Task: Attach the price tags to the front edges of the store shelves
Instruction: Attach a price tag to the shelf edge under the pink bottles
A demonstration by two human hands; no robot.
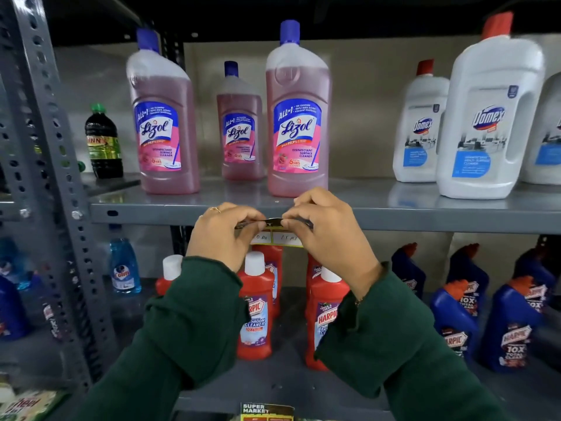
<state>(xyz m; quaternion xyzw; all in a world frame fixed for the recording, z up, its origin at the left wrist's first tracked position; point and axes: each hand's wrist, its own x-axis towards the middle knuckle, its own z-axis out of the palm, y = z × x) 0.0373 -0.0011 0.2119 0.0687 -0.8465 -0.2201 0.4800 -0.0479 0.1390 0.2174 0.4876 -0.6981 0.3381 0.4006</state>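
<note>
left hand and right hand pinch price tag, long axis 9-to-3 o'clock, against shelf edge; lizol bottle at 12 o'clock, harpic bottle at 6.

Grey metal shelving fills the view, its perforated upright post rising well to the left of the hands. Behind the shelf above the hands stands a plain beige back panel, evenly and softly lit. The space over that shelf, at the top of the view, is dark. Below the hands, a lower grey shelf surface sits in dimmer light.
</note>
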